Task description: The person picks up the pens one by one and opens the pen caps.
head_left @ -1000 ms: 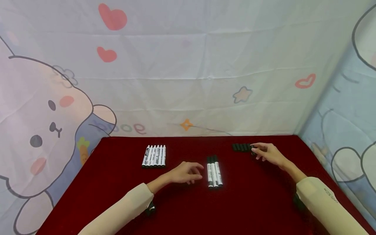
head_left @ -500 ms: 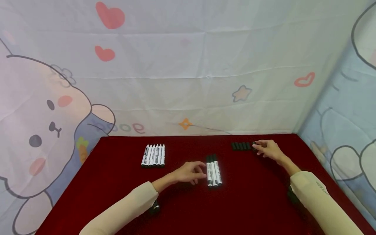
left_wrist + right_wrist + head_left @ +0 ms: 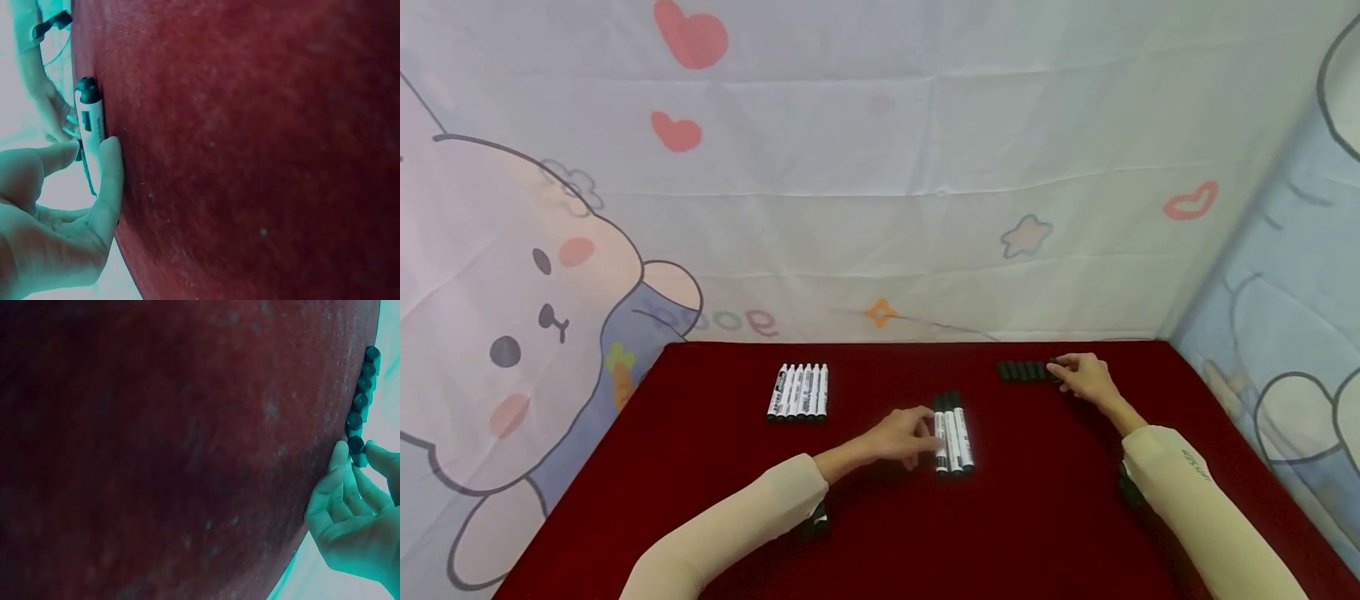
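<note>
left hand (image 3: 904,434) is reaching to the group of three capped markers (image 3: 952,432) lying side by side mid-table on the red cloth (image 3: 880,533). fingers are touching the leftmost marker (image 3: 91,134) of the three; in the left wrist view thumb and forefinger are sitting either side of its barrel, slightly apart, looking like a pinch just closing. can't tell if it's lifted off the cloth yet.

right hand (image 3: 1084,379) is sitting at the far right of the table, at the right end of a row of loose black caps (image 3: 1024,371). in the right wrist view the fingertips (image 3: 340,456) are curling round the nearest cap (image 3: 355,445), thumb on the other side, so fingers are clamped on that one cap while the rest of the row (image 3: 364,381) is lying in line beyond it.

a second batch of six markers (image 3: 798,392), w/ white barrels, is lying in a neat row at far left, well apart from both hands. backdrop is a printed sheet w/ a bunny (image 3: 520,308) and hearts.

handling, as a guess: markers are looking light, stiff plastic, smooth and round, so prob. rolling easily on the cloth and nudging their neighbours. best hold is prob. a pinch across the mid barrel, from the free left side, since the other side is touching the next marker. caps are small, light, hard; prob. easy to knock out of line, so taking the end one by its sides makes sense.
</note>
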Motion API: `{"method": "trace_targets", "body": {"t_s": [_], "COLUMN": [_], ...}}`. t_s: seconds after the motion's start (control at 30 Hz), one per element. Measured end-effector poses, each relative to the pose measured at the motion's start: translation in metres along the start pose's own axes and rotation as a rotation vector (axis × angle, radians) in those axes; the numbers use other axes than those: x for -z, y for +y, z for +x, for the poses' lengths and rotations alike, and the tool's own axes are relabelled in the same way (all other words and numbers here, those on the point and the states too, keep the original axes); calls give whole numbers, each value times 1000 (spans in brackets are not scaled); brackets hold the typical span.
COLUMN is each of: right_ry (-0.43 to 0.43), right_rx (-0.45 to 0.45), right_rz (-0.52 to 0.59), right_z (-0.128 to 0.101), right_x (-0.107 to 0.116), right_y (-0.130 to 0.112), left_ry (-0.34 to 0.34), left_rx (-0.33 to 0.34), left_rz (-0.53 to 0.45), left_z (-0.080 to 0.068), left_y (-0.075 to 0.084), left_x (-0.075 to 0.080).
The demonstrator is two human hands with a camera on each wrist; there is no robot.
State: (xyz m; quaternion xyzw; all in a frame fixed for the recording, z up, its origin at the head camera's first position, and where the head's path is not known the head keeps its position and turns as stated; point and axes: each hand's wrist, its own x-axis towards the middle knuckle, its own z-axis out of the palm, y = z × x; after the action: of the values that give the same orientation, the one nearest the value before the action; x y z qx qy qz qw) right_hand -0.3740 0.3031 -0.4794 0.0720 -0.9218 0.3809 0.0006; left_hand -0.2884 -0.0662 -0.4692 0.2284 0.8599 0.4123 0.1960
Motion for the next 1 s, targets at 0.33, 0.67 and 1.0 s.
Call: {"method": "trace_targets", "body": {"t_s": [0.33, 0.67, 1.0], "right_ry": [64, 60, 39], "right_rx": [30, 44, 80], "right_rz": [-42, -15, -25], "right_z": [2, -7, -28], "right_x": [-1, -2, 8], "right_y": [-8, -7, -22], "left_ry": [109, 172, 238], "left_rx": [38, 116, 37], "left_rz": [155, 237, 424], "left_z": [6, 6, -5], "left_y": [9, 15, 5], "left_x": [-6, -15, -11]}}
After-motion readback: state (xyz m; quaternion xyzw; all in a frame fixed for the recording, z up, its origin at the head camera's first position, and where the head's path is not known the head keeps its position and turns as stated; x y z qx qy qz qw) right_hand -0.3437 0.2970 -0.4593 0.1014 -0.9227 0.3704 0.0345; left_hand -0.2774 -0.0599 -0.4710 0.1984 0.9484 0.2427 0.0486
